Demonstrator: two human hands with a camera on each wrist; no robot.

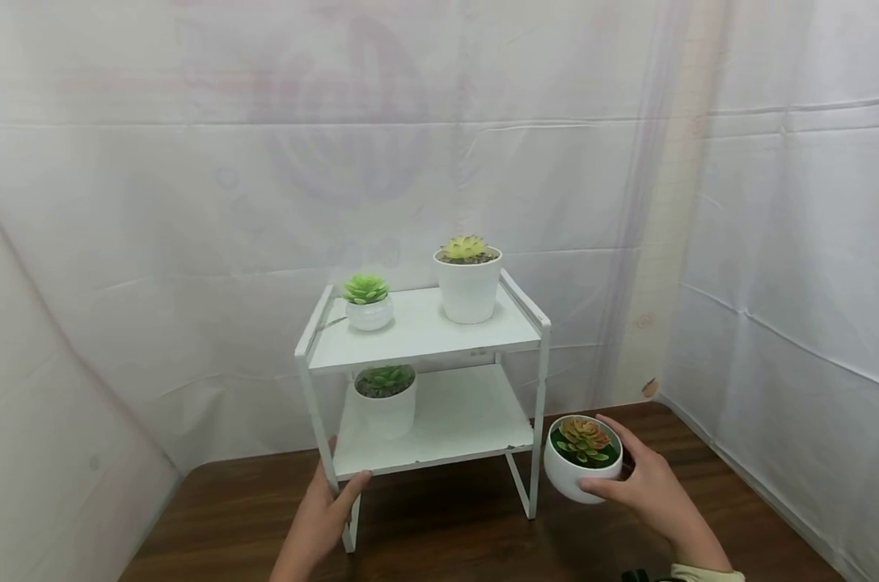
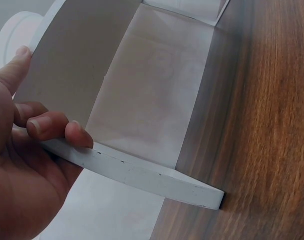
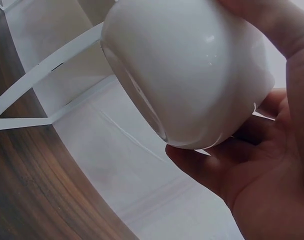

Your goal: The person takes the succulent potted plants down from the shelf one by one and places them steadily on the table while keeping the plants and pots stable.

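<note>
A white two-tier shelf (image 1: 424, 323) stands on a wooden table. My left hand (image 1: 324, 505) grips its left front leg by the lower board, thumb at the board's front edge; in the left wrist view the fingers (image 2: 47, 125) curl round the white frame (image 2: 142, 172). To the right of the shelf, my right hand (image 1: 646, 481) holds a round white pot (image 1: 570, 477) with a reddish-green succulent (image 1: 583, 440), raised off the table. In the right wrist view the pot's glossy side (image 3: 186, 65) is tilted, with fingers beneath and thumb over it.
On the top board are a small bright green succulent in a bowl-shaped pot (image 1: 369, 315) and a taller white pot (image 1: 470, 291) with a yellow-green succulent. A dark green potted plant (image 1: 388, 408) sits at the lower board's left. White sheeting (image 1: 192, 202) hangs behind the table (image 1: 446, 541).
</note>
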